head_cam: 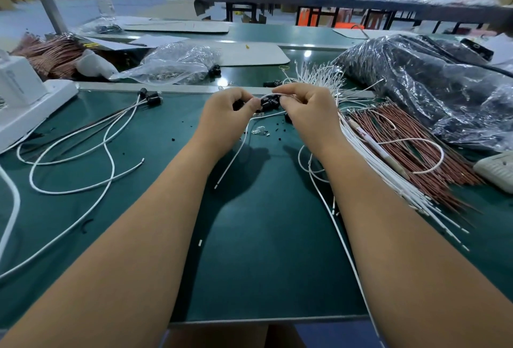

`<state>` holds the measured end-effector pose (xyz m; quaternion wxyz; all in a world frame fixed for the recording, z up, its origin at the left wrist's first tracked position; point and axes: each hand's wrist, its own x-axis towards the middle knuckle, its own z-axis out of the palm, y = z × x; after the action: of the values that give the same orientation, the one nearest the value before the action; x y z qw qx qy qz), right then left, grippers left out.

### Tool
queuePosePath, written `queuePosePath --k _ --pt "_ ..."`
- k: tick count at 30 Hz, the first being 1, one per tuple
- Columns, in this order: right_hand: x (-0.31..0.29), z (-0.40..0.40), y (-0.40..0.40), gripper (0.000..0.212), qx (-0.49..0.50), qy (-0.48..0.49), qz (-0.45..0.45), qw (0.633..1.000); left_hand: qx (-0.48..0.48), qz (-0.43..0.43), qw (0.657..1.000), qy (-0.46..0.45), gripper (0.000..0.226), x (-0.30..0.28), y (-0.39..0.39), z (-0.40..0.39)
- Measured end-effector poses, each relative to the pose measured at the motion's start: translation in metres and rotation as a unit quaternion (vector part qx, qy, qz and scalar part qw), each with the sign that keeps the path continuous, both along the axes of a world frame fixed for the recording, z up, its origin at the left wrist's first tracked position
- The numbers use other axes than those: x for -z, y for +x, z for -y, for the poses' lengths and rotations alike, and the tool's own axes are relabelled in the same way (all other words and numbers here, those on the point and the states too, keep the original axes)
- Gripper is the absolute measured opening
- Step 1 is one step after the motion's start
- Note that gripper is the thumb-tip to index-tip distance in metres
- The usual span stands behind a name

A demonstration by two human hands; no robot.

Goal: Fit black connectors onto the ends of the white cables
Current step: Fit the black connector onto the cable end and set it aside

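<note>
Head view: both hands meet over green bench mat (266, 250), working one connector.
Left hand (226, 114) and right hand (308, 110) pinch black connector (268, 103) between curled fingertips; its long axis runs left-right. White cable (236, 153) trails toward the viewer. Two finished cables (83, 153) lie left, connectors far-end. White bundle (388, 175) and brown wires (410, 147) right. Factory hall behind.
</note>
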<state>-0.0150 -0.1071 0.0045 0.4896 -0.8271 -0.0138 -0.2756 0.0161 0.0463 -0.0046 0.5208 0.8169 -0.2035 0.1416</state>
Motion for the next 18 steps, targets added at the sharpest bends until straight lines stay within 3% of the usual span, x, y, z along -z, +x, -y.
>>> queuePosePath --k 5,7,10,12,14,16,18 --pt "0.002 0.011 0.004 0.019 0.111 -0.107 -0.061 0.986 -0.151 0.044 0.987 0.006 0.019 -0.001 0.009 -0.011" --pt "-0.001 0.019 0.005 0.014 0.157 -0.091 -0.071 0.981 -0.216 0.040 0.976 -0.006 0.022 -0.001 0.015 -0.020" --pt "-0.006 0.024 0.003 0.037 0.177 -0.027 -0.064 0.982 -0.284 0.016 0.959 -0.007 0.024 0.000 0.021 -0.031" --pt "-0.011 0.024 -0.003 0.047 0.126 0.040 -0.093 0.987 -0.312 0.011 0.950 0.001 0.024 0.001 0.021 -0.034" --pt "-0.016 0.020 -0.008 0.049 -0.014 0.191 -0.125 0.974 -0.308 0.016 0.951 0.006 0.021 0.000 0.019 -0.034" --pt "-0.019 0.017 -0.009 0.048 -0.117 0.314 -0.137 0.932 -0.257 0.024 0.966 0.005 0.031 -0.002 0.012 -0.029" --pt "-0.017 0.016 -0.007 0.046 -0.138 0.358 -0.134 0.914 -0.171 0.047 0.984 0.010 0.033 -0.005 0.004 -0.020"
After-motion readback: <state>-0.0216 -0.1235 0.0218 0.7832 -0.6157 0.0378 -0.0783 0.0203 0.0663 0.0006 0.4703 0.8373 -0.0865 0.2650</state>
